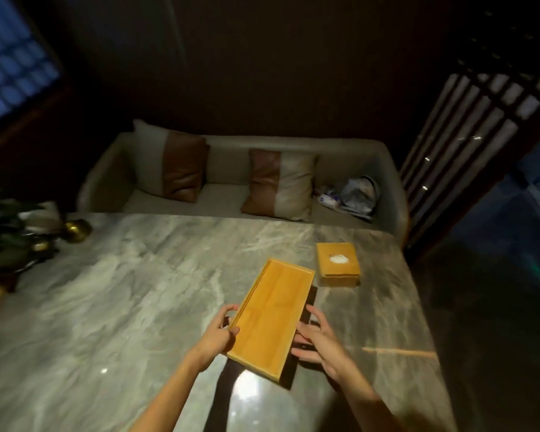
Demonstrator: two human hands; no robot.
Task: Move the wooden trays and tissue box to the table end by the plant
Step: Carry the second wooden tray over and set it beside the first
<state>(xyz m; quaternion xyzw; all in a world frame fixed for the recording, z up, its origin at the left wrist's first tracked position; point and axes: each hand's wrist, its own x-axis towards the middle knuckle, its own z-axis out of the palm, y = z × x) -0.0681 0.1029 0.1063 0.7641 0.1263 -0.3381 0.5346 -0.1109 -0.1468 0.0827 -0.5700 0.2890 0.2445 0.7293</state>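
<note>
A long wooden tray (270, 316) is lifted a little above the marble table (131, 307), casting a dark shadow beneath it. My left hand (217, 333) grips its left long edge, thumb on the rim. My right hand (317, 336) is at the right long edge with fingers spread under it. A square wooden tissue box (337, 265) with white tissue showing on top stands just beyond the tray's far right corner. The plant (3, 232) with dark leaves is at the table's far left end.
A brass bowl (77, 230) sits next to the plant. A beige sofa (231, 194) with two cushions and a bag runs along the table's far side. A slatted screen (468, 141) stands at the right. The table's right edge drops to dark floor.
</note>
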